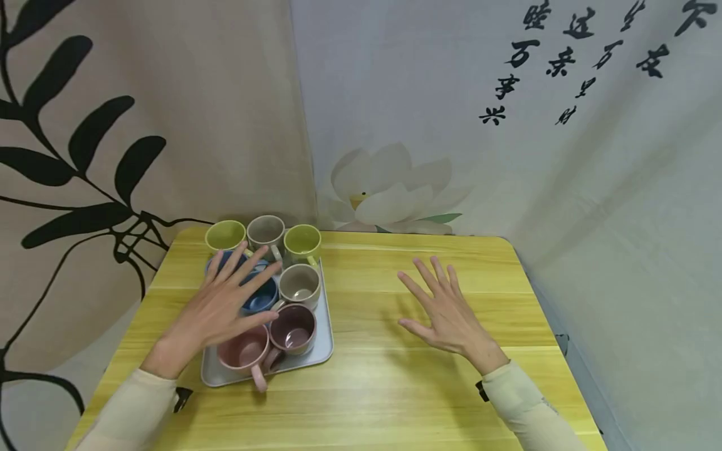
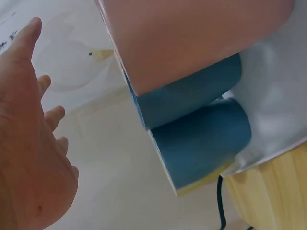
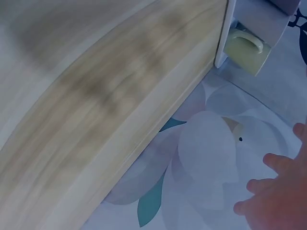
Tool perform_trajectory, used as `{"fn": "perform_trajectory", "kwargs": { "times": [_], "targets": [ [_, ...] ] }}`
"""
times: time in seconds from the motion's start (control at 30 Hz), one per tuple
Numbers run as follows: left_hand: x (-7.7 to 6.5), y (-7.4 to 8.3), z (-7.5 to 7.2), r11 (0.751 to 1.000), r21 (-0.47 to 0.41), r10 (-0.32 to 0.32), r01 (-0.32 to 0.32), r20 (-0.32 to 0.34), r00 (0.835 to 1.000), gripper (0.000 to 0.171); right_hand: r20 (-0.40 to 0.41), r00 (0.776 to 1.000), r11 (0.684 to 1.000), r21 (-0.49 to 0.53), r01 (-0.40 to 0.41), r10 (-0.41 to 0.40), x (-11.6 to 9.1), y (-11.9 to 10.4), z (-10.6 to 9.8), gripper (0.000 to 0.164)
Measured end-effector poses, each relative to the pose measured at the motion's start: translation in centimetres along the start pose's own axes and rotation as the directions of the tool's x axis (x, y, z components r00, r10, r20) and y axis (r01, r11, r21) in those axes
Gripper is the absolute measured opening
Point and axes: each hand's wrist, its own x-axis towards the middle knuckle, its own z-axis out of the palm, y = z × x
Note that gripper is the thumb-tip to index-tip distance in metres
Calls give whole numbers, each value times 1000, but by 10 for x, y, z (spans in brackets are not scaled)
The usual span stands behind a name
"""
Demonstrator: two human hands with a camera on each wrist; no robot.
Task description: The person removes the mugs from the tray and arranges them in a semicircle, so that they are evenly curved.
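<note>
Several mugs stand upright on a light grey tray (image 1: 326,341) at the left of the table. They include a pink mug (image 1: 245,351), a dark mauve mug (image 1: 293,329), a beige mug (image 1: 300,284), a blue mug (image 1: 261,295), a grey mug (image 1: 266,232) and two green mugs, one at the right (image 1: 303,243) and one at the left (image 1: 225,235). My left hand (image 1: 222,304) hovers over the tray with fingers spread, hiding part of the blue mugs. Over the bare wood to the right, my right hand (image 1: 448,313) is spread too, holding nothing.
The yellow wooden table (image 1: 372,388) reaches back to a printed cloth (image 1: 395,113) with a lotus and dark characters. Another cloth with black leaves (image 1: 93,128) hangs at the left. Black straps show at both sleeve cuffs.
</note>
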Motion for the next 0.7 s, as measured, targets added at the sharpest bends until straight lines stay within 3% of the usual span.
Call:
{"fn": "perform_trajectory", "kwargs": {
  "times": [0.3, 0.7],
  "targets": [
    [-27, -2, -5, 998, -45, -50, 48, -54, 997, 104, -24, 1000, 998, 63, 15, -14, 3, -15, 3, 93],
    [-71, -11, -7, 980, -80, -188, 181, -86, 978, 102, -28, 999, 988, 149, 38, -34, 10, -37, 10, 92]
  ]
}}
